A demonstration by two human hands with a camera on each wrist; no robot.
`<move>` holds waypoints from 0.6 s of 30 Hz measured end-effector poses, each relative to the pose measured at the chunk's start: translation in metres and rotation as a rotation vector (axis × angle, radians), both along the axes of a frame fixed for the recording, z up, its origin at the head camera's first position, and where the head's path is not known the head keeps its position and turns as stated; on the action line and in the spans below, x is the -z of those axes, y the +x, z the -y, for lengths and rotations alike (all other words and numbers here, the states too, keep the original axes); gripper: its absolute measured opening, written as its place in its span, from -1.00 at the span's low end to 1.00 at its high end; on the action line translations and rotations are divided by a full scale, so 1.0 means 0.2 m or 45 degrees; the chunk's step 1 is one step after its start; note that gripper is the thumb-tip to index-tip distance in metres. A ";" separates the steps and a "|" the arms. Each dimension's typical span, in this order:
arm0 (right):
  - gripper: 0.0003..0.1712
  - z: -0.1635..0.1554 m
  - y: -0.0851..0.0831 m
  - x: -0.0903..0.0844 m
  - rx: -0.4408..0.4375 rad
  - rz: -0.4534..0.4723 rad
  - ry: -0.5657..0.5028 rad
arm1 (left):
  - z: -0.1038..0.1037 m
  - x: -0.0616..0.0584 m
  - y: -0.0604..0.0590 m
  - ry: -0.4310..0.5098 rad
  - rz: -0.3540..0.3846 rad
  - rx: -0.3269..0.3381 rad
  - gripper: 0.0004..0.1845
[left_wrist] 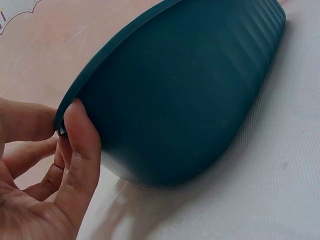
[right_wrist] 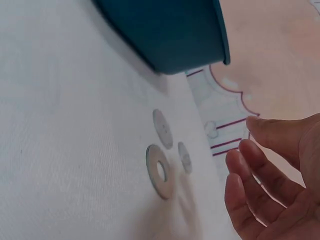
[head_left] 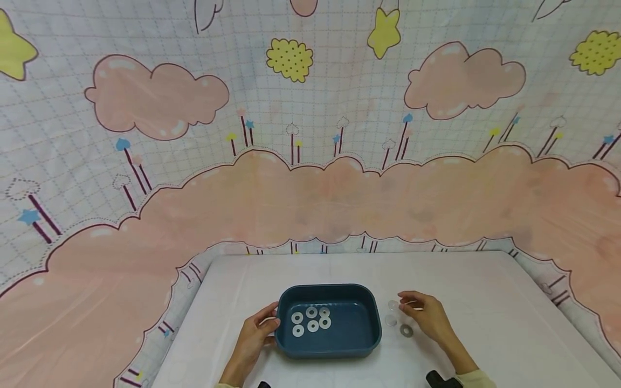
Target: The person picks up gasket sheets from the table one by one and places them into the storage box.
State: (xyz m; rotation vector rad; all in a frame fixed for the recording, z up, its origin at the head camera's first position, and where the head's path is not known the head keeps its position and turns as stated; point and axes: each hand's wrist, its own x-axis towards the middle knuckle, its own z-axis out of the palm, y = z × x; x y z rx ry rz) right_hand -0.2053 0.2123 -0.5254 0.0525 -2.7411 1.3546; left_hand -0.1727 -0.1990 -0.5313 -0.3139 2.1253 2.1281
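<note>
A dark blue rectangular plastic basin stands on the table, with several pale washers grouped in its left half. My left hand grips the basin's left side; the left wrist view shows thumb and fingers pinching its rim. To the right of the basin lie two clear discs and a grey washer. Over this little group hovers my right hand, fingers loosely bent and nothing between them. In the right wrist view, its fingertips stand apart from the washer and discs.
A white cloth covers the table. Behind it hangs a curtain printed with clouds and stars. Dark wrist mounts show at the bottom edge of the head view.
</note>
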 end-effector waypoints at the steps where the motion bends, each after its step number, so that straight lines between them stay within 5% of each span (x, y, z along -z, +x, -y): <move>1: -0.67 -0.01 -0.01 0.01 0.002 0.006 0.011 | 0.00 0.00 0.00 0.003 -0.002 0.001 -0.46; 18: -0.66 -0.05 -0.10 0.11 -0.077 -0.032 0.087 | 0.00 0.00 0.00 0.000 -0.017 0.002 -0.45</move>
